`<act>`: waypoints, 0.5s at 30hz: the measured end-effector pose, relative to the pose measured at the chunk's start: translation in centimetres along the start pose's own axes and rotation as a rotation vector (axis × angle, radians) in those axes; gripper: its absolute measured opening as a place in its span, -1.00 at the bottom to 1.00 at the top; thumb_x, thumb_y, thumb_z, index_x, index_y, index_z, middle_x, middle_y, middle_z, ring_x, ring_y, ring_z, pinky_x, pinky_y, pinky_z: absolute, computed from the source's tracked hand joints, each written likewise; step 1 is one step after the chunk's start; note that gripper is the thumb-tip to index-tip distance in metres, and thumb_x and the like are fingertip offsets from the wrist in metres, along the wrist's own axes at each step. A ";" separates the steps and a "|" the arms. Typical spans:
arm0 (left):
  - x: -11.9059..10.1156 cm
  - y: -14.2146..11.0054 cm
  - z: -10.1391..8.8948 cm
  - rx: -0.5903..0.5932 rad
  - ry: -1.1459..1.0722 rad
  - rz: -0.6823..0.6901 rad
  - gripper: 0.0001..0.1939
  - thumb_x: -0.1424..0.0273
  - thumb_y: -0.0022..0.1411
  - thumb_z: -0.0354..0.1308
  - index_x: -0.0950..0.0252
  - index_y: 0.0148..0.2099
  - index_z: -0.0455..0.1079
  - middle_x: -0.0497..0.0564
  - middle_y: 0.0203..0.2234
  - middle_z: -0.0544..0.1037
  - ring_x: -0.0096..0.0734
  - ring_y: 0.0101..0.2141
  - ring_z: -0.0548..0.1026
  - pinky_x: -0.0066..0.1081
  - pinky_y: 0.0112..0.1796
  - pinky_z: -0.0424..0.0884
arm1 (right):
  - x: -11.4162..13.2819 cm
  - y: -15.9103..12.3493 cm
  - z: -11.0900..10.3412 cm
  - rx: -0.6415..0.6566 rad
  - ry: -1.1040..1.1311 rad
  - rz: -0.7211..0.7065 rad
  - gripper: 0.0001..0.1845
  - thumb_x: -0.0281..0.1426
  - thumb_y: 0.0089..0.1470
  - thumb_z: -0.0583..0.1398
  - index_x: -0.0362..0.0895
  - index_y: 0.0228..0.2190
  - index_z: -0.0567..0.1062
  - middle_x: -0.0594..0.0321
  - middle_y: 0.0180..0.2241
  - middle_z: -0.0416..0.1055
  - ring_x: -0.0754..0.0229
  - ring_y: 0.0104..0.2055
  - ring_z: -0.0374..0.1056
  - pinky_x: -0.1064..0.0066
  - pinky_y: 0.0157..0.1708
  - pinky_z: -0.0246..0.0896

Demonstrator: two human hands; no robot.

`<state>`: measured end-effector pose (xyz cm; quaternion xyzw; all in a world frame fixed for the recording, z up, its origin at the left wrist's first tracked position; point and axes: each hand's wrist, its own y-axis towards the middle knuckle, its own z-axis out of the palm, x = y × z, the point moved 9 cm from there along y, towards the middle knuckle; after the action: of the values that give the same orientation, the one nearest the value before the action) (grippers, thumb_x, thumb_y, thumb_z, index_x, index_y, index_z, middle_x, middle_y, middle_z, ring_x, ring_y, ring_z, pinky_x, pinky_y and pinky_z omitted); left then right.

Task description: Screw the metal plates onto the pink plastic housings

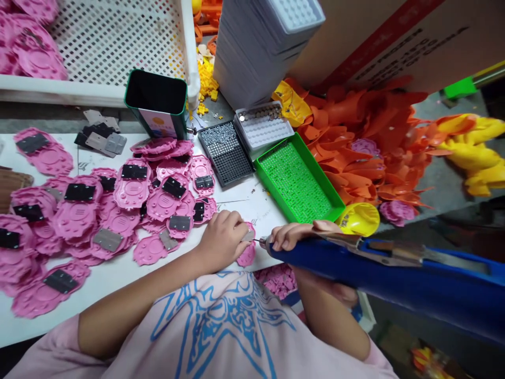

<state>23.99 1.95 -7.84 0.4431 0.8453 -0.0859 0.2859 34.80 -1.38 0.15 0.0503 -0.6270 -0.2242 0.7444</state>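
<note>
My left hand (pixel 223 239) is closed at the table's edge, its fingertips pressing on a pink plastic piece (pixel 246 257) with a small metal plate (pixel 249 232) on it. Much of that piece is hidden by the fingers. Wrapped round a long blue electric screwdriver (pixel 379 268) is my right hand (pixel 288 236). The driver's thin bit points left and meets the plate near my left fingertips. Left of my hands lies a heap of similar pink pieces (pixel 118 226), many bearing black or silver plates.
Ahead stand a black perforated tray (pixel 229 163) with small screws, a white tray (pixel 264 126) with small round parts, and a green tray (pixel 300 181). A dark green bin (pixel 155 105), stacked white trays (pixel 256 52), orange parts (pixel 347 147) and a white crate (pixel 98 87) surround them.
</note>
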 end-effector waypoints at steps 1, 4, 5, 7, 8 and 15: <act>0.0 -0.1 0.0 -0.004 -0.002 0.012 -0.83 0.32 0.16 0.27 0.28 -0.23 0.45 0.07 -0.26 0.43 -0.20 -0.24 0.32 -0.24 -0.24 0.27 | -0.1 0.3 0.0 0.016 0.024 0.020 -0.30 0.12 -0.06 0.16 -0.01 0.03 0.41 0.28 -0.49 0.42 0.14 -0.52 0.35 0.22 -0.50 0.33; 0.0 -0.3 0.0 -0.032 0.000 0.022 -0.86 0.31 0.20 0.25 0.23 -0.19 0.48 0.09 -0.19 0.43 -0.18 -0.20 0.32 -0.23 -0.22 0.27 | 0.0 2.0 -0.5 0.021 0.093 0.034 -0.32 0.12 -0.06 0.14 -0.02 0.00 0.42 0.28 -0.51 0.43 0.15 -0.55 0.34 0.24 -0.52 0.32; 0.1 -0.4 -0.1 -0.039 -0.003 0.022 -0.86 0.31 0.22 0.23 0.21 -0.18 0.48 0.09 -0.19 0.43 -0.17 -0.19 0.33 -0.23 -0.22 0.27 | 0.2 3.0 -0.7 0.002 0.104 0.023 -0.34 0.11 -0.06 0.14 -0.02 -0.02 0.43 0.28 -0.52 0.44 0.15 -0.56 0.33 0.25 -0.52 0.31; 0.1 -0.4 -0.1 -0.042 -0.021 0.027 -0.85 0.33 0.26 0.17 0.20 -0.14 0.49 0.10 -0.19 0.45 -0.17 -0.20 0.33 -0.22 -0.22 0.27 | 0.6 5.3 -1.1 -0.040 0.100 -0.028 -0.43 0.08 -0.05 0.15 0.00 -0.11 0.47 0.29 -0.53 0.43 0.15 -0.56 0.34 0.26 -0.51 0.31; 0.0 -0.5 -0.1 -0.031 -0.038 0.035 -0.82 0.35 0.27 0.14 0.19 -0.09 0.48 0.09 -0.19 0.47 -0.17 -0.19 0.34 -0.21 -0.22 0.27 | 0.8 6.6 -1.1 -0.057 0.084 -0.053 -0.49 0.07 -0.05 0.15 0.02 -0.16 0.48 0.31 -0.54 0.42 0.16 -0.57 0.33 0.26 -0.51 0.31; -0.7 -0.8 0.7 0.125 -0.127 0.067 -0.33 0.13 0.09 0.27 0.34 0.17 0.29 0.17 0.02 0.44 -0.02 -0.06 0.33 -0.07 -0.09 0.21 | -3.4 14.6 -0.2 -0.240 -0.046 -0.034 -0.43 0.14 -0.10 0.07 0.09 -0.13 0.37 0.40 -0.60 0.25 0.22 -0.62 0.24 0.33 -0.57 0.22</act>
<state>23.95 0.74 -8.10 0.4817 0.8031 -0.1569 0.3136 38.55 12.99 2.19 -0.0334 -0.6118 -0.3113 0.7264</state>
